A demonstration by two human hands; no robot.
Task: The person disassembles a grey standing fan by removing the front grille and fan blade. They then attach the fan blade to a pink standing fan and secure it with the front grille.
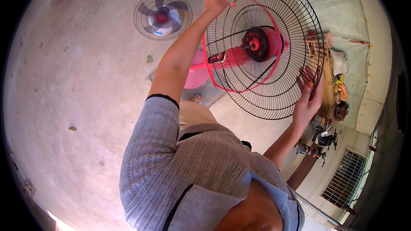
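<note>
Both hands gripping rim of black wire fan guard.
Left hand (215, 2) clamped on upper-left rim, right hand (307, 98) fingers through wires at lower-right rim of fan guard (274, 90), held up around red motor hub (255, 44). Second fan guard with grey blades (162, 16) flat on concrete floor (81, 81), well apart.

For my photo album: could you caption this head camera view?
Both hands, left hand and right hand, hold the black wire fan guard over a red fan motor; another fan lies nearby.
</note>
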